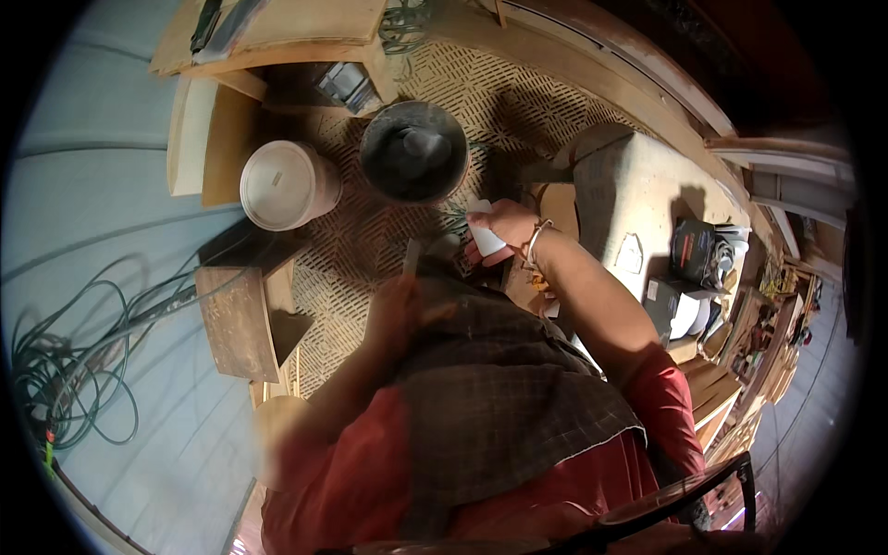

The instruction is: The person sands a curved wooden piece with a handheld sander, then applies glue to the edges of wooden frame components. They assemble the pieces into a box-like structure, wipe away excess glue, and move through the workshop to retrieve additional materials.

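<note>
White piece (487, 242) at one o'clock; brown, faintly checked apron (509, 388) at five; black bucket (379, 153) towards twelve; green cable (120, 388) at eight; dash-patterned tan floor (467, 69).

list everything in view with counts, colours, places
patterned floor: 1, tan, upper centre
lidded bucket: 1, white, upper left
open tub: 1, black, upper centre
wooden bench: 1, tan, top left
wooden box: 1, brown, left
cable coil: 1, green, far left
worktop: 1, pale, right
cartons: 2, mostly black, on the worktop
flat piece: 1, white, centre
narrow strip: 1, pale, centre
checked apron: 1, dark brown, lower centre
sleeves: 2, red, lower part
right hand: 1, bare, holding the flat piece
left hand: 1, bare, blurred, below the strip
</note>
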`<state>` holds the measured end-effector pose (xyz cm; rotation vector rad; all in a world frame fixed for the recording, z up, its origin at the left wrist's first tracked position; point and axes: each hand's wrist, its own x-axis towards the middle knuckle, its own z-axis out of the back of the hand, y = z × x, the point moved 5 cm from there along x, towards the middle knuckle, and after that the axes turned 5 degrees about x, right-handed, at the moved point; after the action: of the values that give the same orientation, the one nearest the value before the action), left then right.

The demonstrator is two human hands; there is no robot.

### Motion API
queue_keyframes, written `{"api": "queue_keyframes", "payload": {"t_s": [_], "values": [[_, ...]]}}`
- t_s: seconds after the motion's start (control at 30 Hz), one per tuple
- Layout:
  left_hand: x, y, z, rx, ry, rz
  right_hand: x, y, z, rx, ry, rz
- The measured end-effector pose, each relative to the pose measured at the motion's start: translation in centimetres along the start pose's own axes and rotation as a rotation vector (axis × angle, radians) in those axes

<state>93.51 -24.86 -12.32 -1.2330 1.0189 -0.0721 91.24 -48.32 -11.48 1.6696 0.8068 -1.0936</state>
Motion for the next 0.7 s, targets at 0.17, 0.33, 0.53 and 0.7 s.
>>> {"api": "queue_keyframes", "payload": {"t_s": [0.17,0.33,0.53,0.7], "values": [[-1.3,0.8,1.3,-0.268,-0.033,0.208,4.3,1.4,-0.6,-0.01,-0.094,-0.047],[-2.2,-0.1,1.6,-0.68,-0.143,0.462,6.1,2.3,-1.8,-0.029,-0.072,-0.108],[-2.3,0.4,2.6,-0.685,-0.148,0.482,7.9,1.6,-1.5,0.099,-0.095,-0.13],[-1.6,0.8,3.0,-0.568,-0.126,0.416,8.6,1.1,-1.3,0.168,-0.114,-0.132]]}}
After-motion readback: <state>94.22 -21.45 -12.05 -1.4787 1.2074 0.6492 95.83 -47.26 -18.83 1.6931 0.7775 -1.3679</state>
